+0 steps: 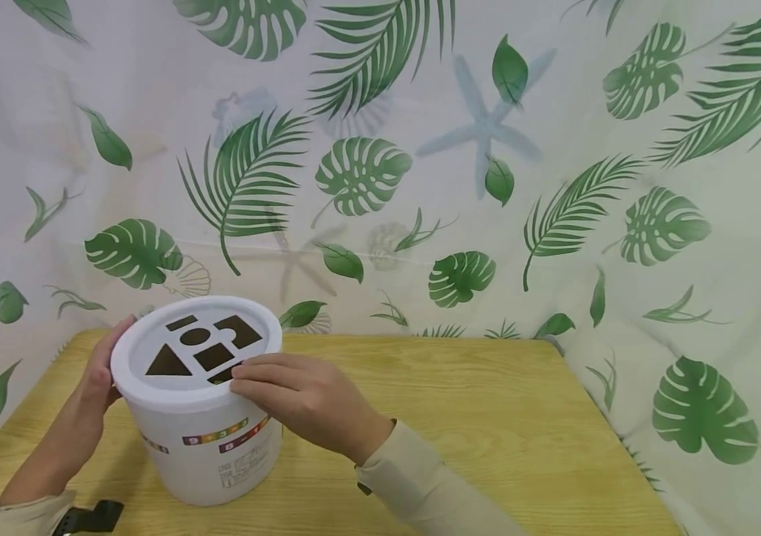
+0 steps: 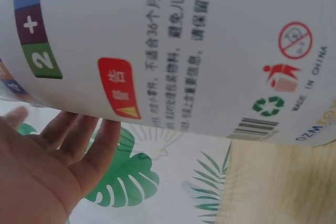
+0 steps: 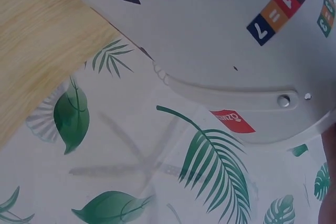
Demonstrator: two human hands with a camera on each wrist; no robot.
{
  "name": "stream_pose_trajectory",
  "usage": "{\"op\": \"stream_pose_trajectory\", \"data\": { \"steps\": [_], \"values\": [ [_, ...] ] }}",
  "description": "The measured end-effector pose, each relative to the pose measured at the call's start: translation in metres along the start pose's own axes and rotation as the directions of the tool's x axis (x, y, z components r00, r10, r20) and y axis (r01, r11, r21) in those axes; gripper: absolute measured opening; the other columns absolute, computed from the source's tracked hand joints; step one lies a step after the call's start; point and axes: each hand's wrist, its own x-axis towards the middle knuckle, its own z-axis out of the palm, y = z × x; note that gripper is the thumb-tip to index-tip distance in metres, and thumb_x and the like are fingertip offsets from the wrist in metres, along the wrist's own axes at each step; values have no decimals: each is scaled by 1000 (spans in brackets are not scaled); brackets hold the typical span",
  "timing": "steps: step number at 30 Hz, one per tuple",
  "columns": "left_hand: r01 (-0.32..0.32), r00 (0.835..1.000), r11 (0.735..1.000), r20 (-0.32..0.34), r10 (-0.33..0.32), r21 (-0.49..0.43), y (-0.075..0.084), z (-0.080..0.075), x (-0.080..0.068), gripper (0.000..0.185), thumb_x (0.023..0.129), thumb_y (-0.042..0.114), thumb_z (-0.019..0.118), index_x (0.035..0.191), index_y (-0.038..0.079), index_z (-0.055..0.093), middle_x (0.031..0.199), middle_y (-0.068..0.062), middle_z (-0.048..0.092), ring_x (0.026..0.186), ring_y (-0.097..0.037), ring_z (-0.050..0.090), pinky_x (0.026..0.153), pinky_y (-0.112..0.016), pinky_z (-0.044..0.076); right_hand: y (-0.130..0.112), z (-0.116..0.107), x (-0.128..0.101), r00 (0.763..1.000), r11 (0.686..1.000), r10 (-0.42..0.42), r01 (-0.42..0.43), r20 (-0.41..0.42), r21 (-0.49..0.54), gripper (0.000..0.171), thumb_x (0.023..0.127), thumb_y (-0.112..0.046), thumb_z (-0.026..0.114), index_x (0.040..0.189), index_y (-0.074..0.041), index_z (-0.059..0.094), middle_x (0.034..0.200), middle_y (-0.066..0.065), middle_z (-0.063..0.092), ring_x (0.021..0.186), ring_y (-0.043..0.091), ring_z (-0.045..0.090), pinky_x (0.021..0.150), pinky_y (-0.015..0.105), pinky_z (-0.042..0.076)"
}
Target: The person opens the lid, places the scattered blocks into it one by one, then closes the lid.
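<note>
A white lidded bucket (image 1: 199, 454) stands on the wooden table, its lid (image 1: 135, 372) pierced by several shaped holes, among them a triangle, a circle and a square. My left hand (image 1: 88, 406) holds the bucket from its left side, high up near the rim. In the left wrist view, the left hand's fingertips pass out of sight behind the bucket wall (image 2: 220, 77). Across the front right of the lid, my right hand (image 1: 313, 398) grips the rim, its fingers partly over a hole. The right thumb is hidden.
The wooden table (image 1: 461, 432) extends to the right of the bucket. Behind it hangs a white cloth (image 1: 414, 238) printed with green leaves. A white handle strip (image 3: 236, 95) lies along the bucket's side in the right wrist view.
</note>
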Motion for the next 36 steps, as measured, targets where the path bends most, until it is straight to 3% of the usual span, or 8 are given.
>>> {"op": "stream_pose_trajectory", "data": {
  "steps": [9,12,14,18,21,27,33,36],
  "values": [
    [-7,1000,997,-7,8,79,0,1,5,56,110,36,20,166,31,18,165,6,26,141,-6,31,100,-18,34,0,1,2,998,987,53,-55,16,154,23,97,-9,73,119,-6,74,127,4,70,122,14,64,109,20,40],
    [-46,999,995,13,45,92,2,-1,7,56,111,33,22,166,26,19,160,8,31,138,-5,34,100,-15,32,2,3,0,974,921,219,-227,60,315,42,94,-11,77,134,-4,64,140,8,62,133,17,57,112,26,41],
    [-77,997,993,13,77,85,4,-2,9,57,110,32,29,166,22,21,158,6,33,137,-6,35,102,-13,32,6,4,-2,903,792,404,-426,148,437,63,92,-16,79,148,-7,52,149,7,53,139,18,51,114,35,40],
    [-103,994,983,-11,106,154,13,-4,14,63,105,35,49,164,24,29,159,3,32,138,-5,35,113,-26,33,14,8,-1,639,433,665,-752,387,497,95,89,-37,82,164,-23,26,162,-2,36,148,19,37,117,53,34],
    [-111,993,969,-13,117,219,20,-5,17,66,101,42,57,162,28,35,166,2,28,149,-12,27,120,-61,21,18,11,3,524,315,692,-838,497,445,104,85,-48,83,165,-29,21,166,-5,29,151,21,31,117,59,30],
    [-87,996,980,5,88,180,28,0,17,70,101,56,54,162,26,36,169,-8,25,151,-27,27,107,-82,17,21,18,8,522,303,656,-844,545,442,114,82,-49,84,167,-28,13,169,-3,23,150,19,32,119,54,28],
    [-47,998,971,-27,55,234,29,4,15,71,100,48,59,163,28,33,160,-15,37,120,-6,46,97,-21,43,21,23,7,536,323,646,-837,543,443,116,82,-48,85,167,-29,9,171,-2,16,152,21,28,119,56,27],
    [-44,998,971,-39,55,235,27,5,14,71,98,34,62,163,25,33,156,-14,40,114,-6,49,87,-13,43,21,25,5,534,309,637,-837,555,451,116,83,-46,84,167,-30,6,172,-4,12,155,20,21,120,57,25]
  ]
}}
